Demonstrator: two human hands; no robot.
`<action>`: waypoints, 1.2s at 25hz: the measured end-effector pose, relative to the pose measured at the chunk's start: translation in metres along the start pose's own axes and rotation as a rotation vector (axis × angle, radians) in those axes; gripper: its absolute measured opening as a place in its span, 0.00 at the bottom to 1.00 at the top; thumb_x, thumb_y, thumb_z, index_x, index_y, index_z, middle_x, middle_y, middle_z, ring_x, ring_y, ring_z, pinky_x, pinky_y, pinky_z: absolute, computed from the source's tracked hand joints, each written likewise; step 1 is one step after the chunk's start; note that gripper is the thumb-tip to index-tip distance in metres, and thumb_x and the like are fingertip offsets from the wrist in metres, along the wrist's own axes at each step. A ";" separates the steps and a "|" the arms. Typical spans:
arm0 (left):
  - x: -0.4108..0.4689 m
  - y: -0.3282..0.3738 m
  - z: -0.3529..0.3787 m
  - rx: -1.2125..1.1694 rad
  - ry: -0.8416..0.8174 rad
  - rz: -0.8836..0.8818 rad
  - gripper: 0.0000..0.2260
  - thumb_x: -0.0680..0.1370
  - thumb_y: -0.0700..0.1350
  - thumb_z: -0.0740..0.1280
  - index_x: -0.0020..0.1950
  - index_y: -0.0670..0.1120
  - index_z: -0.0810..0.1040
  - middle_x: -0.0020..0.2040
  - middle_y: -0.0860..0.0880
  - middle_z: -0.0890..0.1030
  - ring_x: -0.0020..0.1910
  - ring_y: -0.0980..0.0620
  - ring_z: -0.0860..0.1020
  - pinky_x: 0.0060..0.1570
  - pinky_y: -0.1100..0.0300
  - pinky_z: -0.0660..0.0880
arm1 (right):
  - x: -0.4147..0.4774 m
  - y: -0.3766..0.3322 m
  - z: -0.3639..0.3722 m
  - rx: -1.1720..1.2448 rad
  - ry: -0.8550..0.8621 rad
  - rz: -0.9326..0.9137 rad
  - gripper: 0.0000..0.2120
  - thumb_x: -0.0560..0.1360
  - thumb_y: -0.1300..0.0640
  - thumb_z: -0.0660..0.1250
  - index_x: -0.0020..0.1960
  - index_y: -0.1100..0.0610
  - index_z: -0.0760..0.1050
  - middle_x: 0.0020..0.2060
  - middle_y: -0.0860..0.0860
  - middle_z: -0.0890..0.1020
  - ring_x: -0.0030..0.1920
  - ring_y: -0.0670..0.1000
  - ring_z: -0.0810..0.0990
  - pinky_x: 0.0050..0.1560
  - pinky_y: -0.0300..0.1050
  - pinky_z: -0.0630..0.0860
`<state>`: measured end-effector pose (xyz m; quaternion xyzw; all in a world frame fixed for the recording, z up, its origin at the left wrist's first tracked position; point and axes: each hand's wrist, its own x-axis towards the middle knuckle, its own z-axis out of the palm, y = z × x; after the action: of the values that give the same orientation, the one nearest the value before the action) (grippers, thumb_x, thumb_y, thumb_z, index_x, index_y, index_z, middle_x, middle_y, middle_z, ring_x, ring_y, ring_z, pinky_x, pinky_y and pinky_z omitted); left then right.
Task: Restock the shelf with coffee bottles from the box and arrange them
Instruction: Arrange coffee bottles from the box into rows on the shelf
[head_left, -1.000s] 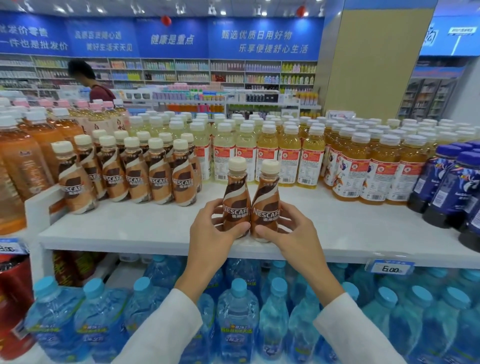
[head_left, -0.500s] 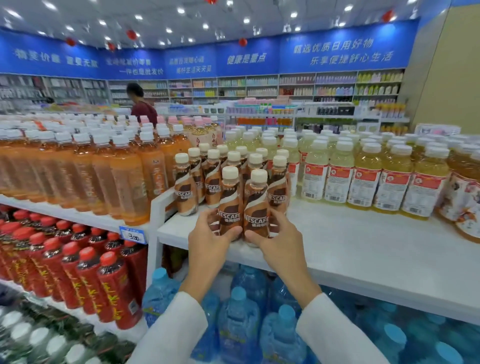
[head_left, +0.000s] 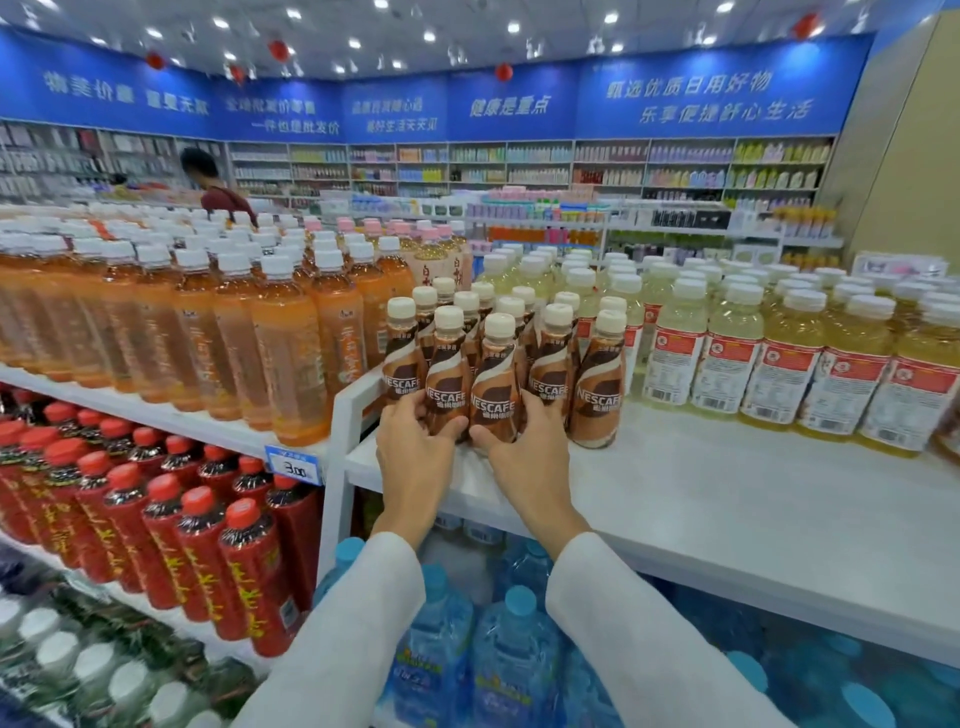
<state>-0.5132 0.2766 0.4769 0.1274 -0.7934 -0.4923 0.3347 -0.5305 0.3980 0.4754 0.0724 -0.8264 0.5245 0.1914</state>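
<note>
We judge these small full bottles to be moderately heavy for their size. They look stiff-walled, and the glossy shrink sleeve could slide under a loose grip. They are narrow at the base and tall, so they would tip easily if nudged high up. The best hold is low on the waist below the logo, not at the cap.

The left Nescafé bottle (head_left: 448, 374) and right Nescafé bottle (head_left: 496, 384) stand side by side, touching, just left of the frame's centre. They sit at the front of the Nescafé cluster (head_left: 550, 358), near the front left corner of the white shelf (head_left: 727, 499). We cannot tell whether their bases rest on the shelf, because our hands cover them.

Our left hand (head_left: 415, 457) curls around the lower body of the left Nescafé bottle, thumb across the front. Our right hand (head_left: 524, 457) mirrors it on the right Nescafé bottle, with the fingers wrapped round the far side. Both forearms rise from the bottom of the frame and converge, wrists nearly straight, thumbs almost meeting between the two bottles. Orange drink bottles (head_left: 280, 353) crowd the neighbouring shelf to the left, and yellow drink bottles (head_left: 727, 364) fill the right.
</note>
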 end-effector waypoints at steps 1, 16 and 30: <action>0.001 -0.001 0.001 -0.010 0.003 -0.004 0.24 0.74 0.48 0.77 0.67 0.48 0.75 0.60 0.49 0.77 0.59 0.51 0.76 0.63 0.52 0.75 | 0.002 -0.001 0.001 -0.004 -0.001 -0.003 0.33 0.71 0.48 0.76 0.72 0.53 0.69 0.64 0.50 0.73 0.65 0.50 0.73 0.64 0.41 0.69; 0.005 -0.009 0.005 -0.018 0.044 0.003 0.21 0.73 0.51 0.77 0.62 0.50 0.74 0.59 0.49 0.79 0.58 0.50 0.78 0.62 0.49 0.78 | 0.009 -0.002 0.010 -0.076 0.012 -0.003 0.36 0.73 0.47 0.75 0.76 0.53 0.65 0.68 0.52 0.72 0.69 0.52 0.70 0.67 0.43 0.66; 0.006 -0.013 0.008 -0.004 0.041 0.016 0.23 0.74 0.53 0.76 0.65 0.51 0.72 0.59 0.50 0.79 0.58 0.51 0.78 0.62 0.49 0.78 | 0.008 -0.001 0.011 -0.087 0.015 0.010 0.37 0.74 0.46 0.74 0.77 0.53 0.62 0.70 0.52 0.71 0.71 0.52 0.69 0.69 0.46 0.67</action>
<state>-0.5246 0.2720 0.4659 0.1305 -0.7862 -0.4887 0.3551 -0.5404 0.3883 0.4753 0.0559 -0.8475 0.4894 0.1979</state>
